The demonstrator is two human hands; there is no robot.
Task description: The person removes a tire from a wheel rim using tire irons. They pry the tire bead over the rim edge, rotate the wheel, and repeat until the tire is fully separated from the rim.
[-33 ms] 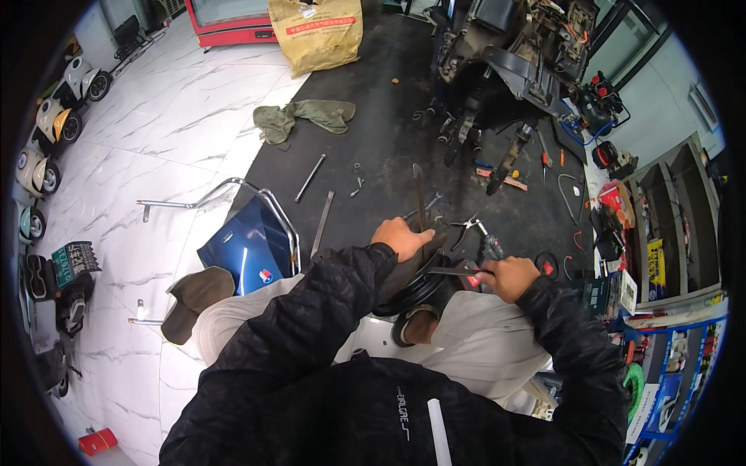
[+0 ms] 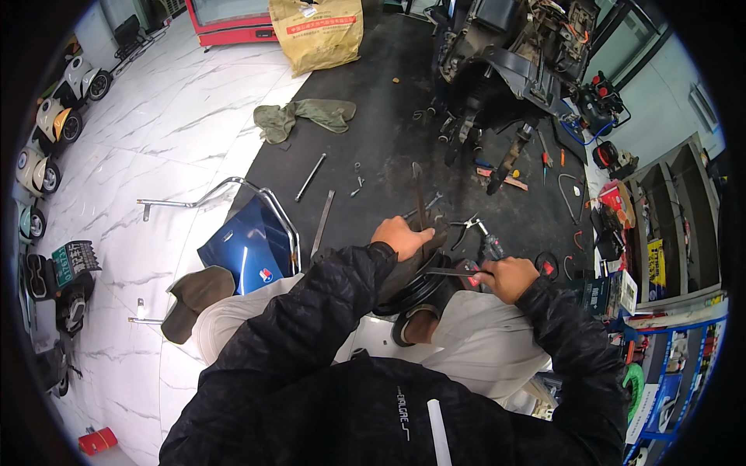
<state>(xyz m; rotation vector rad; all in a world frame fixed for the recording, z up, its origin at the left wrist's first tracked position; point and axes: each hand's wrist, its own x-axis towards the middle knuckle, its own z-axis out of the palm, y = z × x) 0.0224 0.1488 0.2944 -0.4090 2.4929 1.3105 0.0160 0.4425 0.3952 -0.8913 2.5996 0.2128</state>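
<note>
Between my knees, a dark tire (image 2: 396,279) surrounds a black wheel rim (image 2: 412,295). My left hand (image 2: 400,239) is closed on the tire's upper side, its thumb at the base of an upright flat metal lever (image 2: 418,186); I cannot tell whether it touches that lever. My right hand (image 2: 509,277) grips another flat lever (image 2: 453,271) lying roughly level, with its far end at the rim. Just beyond are pliers (image 2: 468,225) and a wrench (image 2: 435,200); a red-and-grey power tool (image 2: 492,247) lies partly behind my right hand.
A blue panel (image 2: 241,241) and chrome rail (image 2: 233,185) lie left. Ahead are a black mat (image 2: 373,85), loose tools, a green cloth (image 2: 303,118), a yellow sack (image 2: 315,35) and a dismantled scooter (image 2: 513,70). Shelves (image 2: 660,217) stand right, parked scooters (image 2: 74,128) far left.
</note>
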